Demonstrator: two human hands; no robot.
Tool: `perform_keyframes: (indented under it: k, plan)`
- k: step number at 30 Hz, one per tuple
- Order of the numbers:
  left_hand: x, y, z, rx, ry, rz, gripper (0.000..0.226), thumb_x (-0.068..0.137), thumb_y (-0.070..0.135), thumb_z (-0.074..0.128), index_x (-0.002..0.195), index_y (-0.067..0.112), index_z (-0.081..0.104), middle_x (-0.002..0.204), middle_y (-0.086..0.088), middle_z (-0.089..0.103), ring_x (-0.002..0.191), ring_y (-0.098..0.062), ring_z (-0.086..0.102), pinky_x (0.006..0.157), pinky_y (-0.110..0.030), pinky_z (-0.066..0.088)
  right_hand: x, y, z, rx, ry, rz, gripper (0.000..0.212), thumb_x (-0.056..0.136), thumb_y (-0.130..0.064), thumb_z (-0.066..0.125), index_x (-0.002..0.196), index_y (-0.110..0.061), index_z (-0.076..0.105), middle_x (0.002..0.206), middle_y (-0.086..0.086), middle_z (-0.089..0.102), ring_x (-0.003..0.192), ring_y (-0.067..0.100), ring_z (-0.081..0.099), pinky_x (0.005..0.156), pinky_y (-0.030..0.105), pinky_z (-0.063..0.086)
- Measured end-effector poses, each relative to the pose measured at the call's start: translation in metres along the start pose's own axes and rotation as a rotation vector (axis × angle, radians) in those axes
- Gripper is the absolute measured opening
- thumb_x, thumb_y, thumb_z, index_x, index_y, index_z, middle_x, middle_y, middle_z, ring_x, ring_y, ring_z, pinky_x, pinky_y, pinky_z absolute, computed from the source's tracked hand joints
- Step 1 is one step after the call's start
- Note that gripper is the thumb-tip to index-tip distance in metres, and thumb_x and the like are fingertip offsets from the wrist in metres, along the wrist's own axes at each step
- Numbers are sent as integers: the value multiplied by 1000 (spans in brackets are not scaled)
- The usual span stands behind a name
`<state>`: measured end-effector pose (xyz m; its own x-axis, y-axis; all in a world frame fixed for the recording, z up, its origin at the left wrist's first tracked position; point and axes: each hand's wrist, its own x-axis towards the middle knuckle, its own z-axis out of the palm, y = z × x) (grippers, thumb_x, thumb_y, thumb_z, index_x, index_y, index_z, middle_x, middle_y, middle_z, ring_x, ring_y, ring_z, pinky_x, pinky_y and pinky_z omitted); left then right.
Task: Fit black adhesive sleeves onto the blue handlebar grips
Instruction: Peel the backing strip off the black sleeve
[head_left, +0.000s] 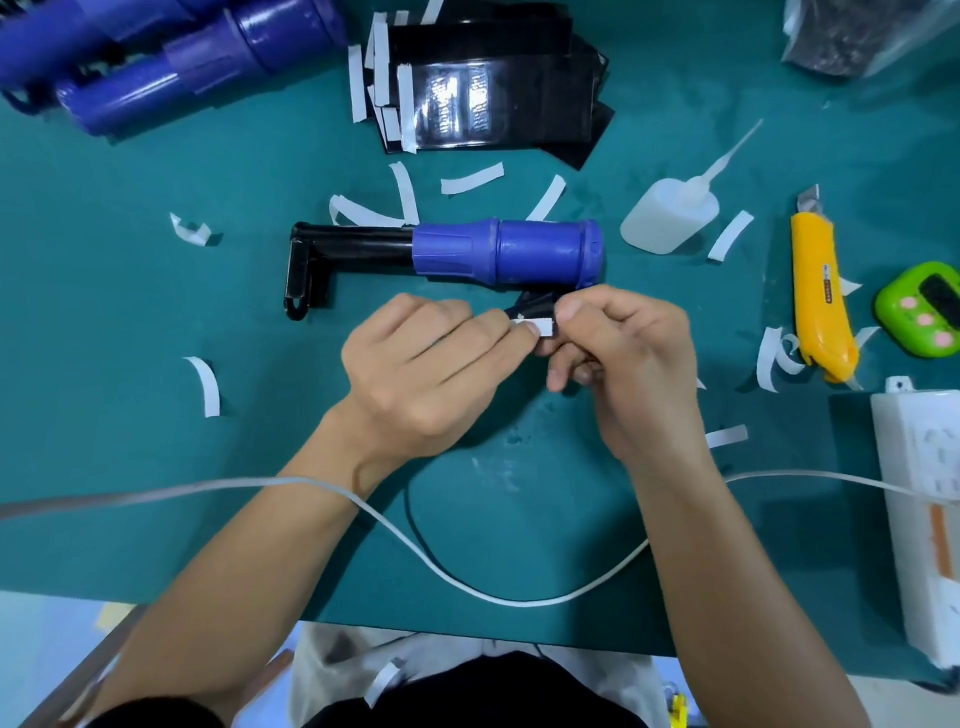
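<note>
A blue handlebar grip (519, 252) on a black L-shaped bar (332, 254) lies across the middle of the green mat. Just in front of it, my left hand (421, 364) and my right hand (623, 364) meet over a small black adhesive sleeve (532, 304). Both pinch it at its white backing strip (535, 326), left fingers from the left, right thumb and fingers from the right. Most of the sleeve is hidden behind my fingers. A stack of black sleeves (493, 98) with white strips lies at the back centre.
More blue grips (171, 62) are piled at the back left. Several peeled white strips (208, 384) litter the mat. A glue bottle (675, 213), yellow utility knife (821, 296), green timer (924, 309) and white power strip (924, 519) stand to the right. A white cable (467, 582) loops near the front edge.
</note>
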<state>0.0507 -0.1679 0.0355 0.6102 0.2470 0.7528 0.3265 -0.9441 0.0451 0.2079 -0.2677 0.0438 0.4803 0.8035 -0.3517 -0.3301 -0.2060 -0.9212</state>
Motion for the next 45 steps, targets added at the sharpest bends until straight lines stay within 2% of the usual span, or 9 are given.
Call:
perform_keyframes:
  k: [2,6,10,12,17,23,30,37,45]
  plan:
    - [-1,0,3,-16,12,-29,9,82,5,85,82,13,83,78,3,74,70,-21,54,56,-32,43,3,0,-2,32,-39,81,22,87,-15,68,67,-22,75,64,8,69,44,16,57,46,20,34]
    - [1,-2,7,-85,7,-119,14,86,5,79,79,16,84,78,4,76,66,-25,58,54,-34,49,4,-2,0,55,-53,77,24,88,-14,67,68,-23,76,66,8,70,45,14,56,47,19,36]
    - [4,2,8,-235,-57,-300,11,88,21,82,79,16,84,80,4,77,65,-27,65,60,-38,52,3,0,4,40,-16,33,25,88,-11,66,69,-24,76,63,4,68,45,12,52,48,19,38]
    - [4,3,8,-300,-92,-385,14,88,25,85,79,15,84,80,4,78,66,-26,67,64,-36,52,3,2,7,26,8,6,25,89,-8,66,70,-22,74,60,4,65,43,12,47,48,19,38]
    - [0,1,9,-408,-159,-483,8,88,19,87,83,13,84,83,3,79,71,-22,69,72,-26,51,1,4,9,-35,34,-14,22,88,-12,68,71,-25,75,54,1,59,46,9,44,47,18,36]
    - [-2,-2,11,-422,-190,-515,6,87,18,88,85,13,84,85,2,80,72,-22,70,77,-24,50,4,3,7,-6,-23,31,17,86,-9,72,75,-21,77,59,6,64,42,15,44,46,20,39]
    - [-1,0,10,-434,-187,-509,9,88,20,87,85,12,84,84,1,79,73,-23,72,78,-23,49,5,5,9,-32,1,26,20,84,-10,72,71,-24,77,57,5,64,42,14,43,45,21,38]
    - [0,2,8,-413,-141,-487,9,88,18,87,82,12,84,84,1,79,73,-22,71,73,-28,53,4,6,9,-40,8,2,23,83,-7,71,69,-25,75,55,2,62,46,11,46,45,19,37]
    - [-1,4,6,-346,-114,-366,11,91,14,82,81,11,84,83,1,80,73,-23,75,64,-37,57,3,9,12,-11,8,-69,27,84,2,68,72,-21,72,57,-5,62,50,7,53,51,15,41]
